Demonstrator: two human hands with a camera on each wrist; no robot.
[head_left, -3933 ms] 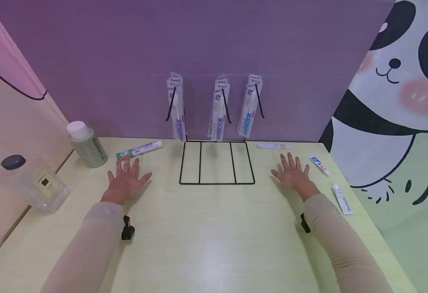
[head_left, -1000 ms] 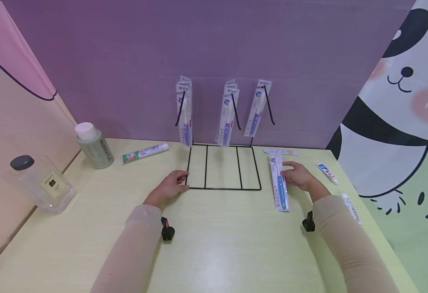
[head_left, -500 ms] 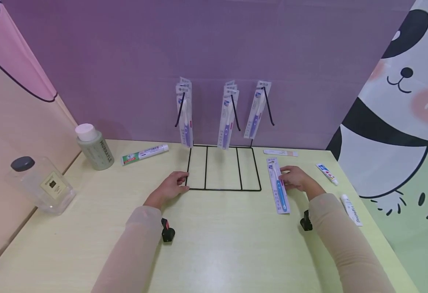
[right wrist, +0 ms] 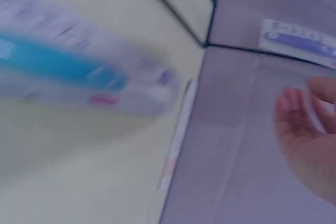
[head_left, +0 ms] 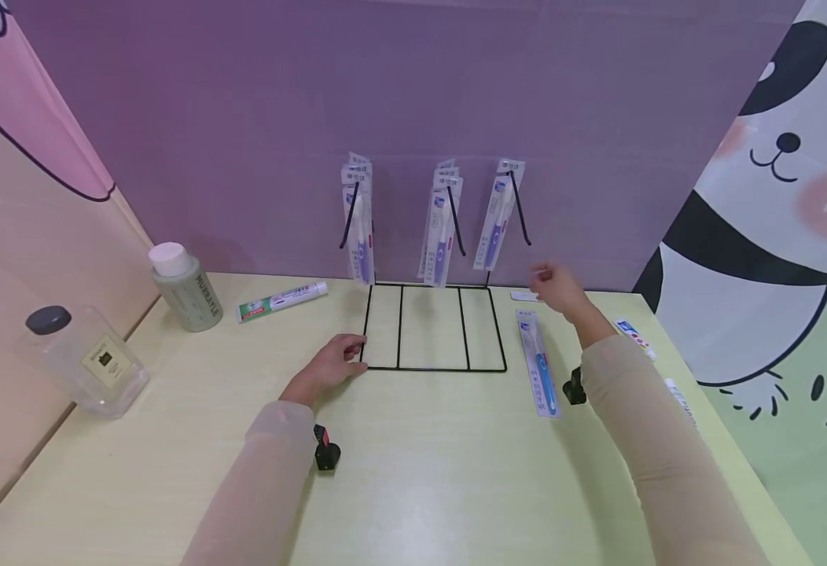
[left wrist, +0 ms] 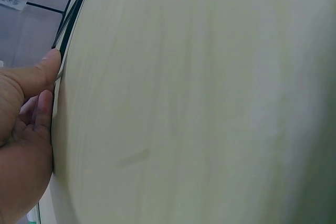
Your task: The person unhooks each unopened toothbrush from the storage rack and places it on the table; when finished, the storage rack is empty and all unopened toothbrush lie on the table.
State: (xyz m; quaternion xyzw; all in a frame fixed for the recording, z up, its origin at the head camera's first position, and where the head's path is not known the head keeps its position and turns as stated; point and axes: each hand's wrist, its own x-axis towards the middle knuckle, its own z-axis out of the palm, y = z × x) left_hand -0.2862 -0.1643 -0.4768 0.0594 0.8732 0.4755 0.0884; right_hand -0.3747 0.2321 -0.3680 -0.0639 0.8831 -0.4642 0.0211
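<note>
My left hand [head_left: 325, 368] pinches the left side wire of a black wire display rack [head_left: 435, 369] near its front corner; in the left wrist view the thumb [left wrist: 44, 72] lies against the wire. Raised over the table's back right, my right hand [head_left: 562, 289] holds nothing, its fingers loosely bent; it is blurred in the right wrist view. Below it a packaged blue toothbrush [head_left: 538, 363] lies on the table, right of the rack. Packaged toothbrushes with purple handles hang on the left hook [head_left: 362, 255], the middle hook [head_left: 439, 255] and the right hook [head_left: 491, 236].
A green-and-white toothpaste tube [head_left: 282, 300], a grey bottle [head_left: 189, 291] and a clear bottle [head_left: 95, 365] stand or lie at left. At right are a flat white packet [head_left: 523, 296], a small tube [head_left: 635, 336] and a white tube [head_left: 681, 401]. A purple wall rises behind.
The blue toothbrush has come off the right hook onto the table. My right hand has let go of it and risen back towards the hook. My left hand moved to the rack earlier and stays there.
</note>
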